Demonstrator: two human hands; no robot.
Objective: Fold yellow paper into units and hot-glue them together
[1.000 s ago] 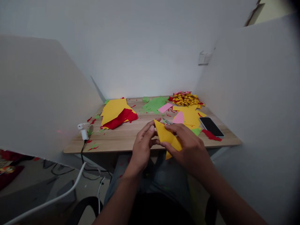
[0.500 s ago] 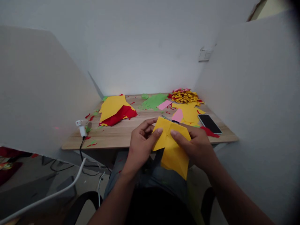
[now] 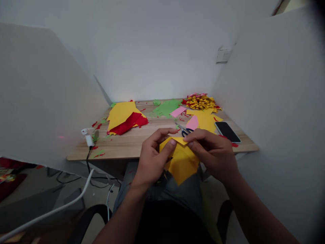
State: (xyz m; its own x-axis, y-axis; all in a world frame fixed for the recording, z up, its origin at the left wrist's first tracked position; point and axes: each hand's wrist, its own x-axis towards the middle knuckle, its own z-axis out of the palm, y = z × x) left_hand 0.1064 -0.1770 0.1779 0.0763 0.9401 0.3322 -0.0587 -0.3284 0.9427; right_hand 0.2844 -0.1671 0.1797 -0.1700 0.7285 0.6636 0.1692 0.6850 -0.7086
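Observation:
A folded piece of yellow paper (image 3: 181, 166) hangs above my lap, held between both hands just off the table's front edge. My left hand (image 3: 156, 152) grips its left side, thumb on the near face and index finger stretched along the top. With thumb and index finger, my right hand (image 3: 214, 152) pinches the top right, where a narrow flap is folded down toward me. The fingers behind the paper are partly hidden. Just beyond the paper, dark-handled scissors (image 3: 187, 132) lie on the table, their blades pointing away to the left.
On the wooden table (image 3: 132, 147) lie yellow sheets (image 3: 122, 113) with red paper (image 3: 130, 123), green paper (image 3: 167, 107), pink pieces (image 3: 192, 122), a pile of folded yellow pieces (image 3: 201, 102) and a phone (image 3: 228, 132). A white plug-like device (image 3: 88, 139) stands at left. White partitions flank both sides.
The paper's top edge has been folded over toward me, and its far corners have come down. My right fingers have moved up to the crease. The scissors' handles now show more.

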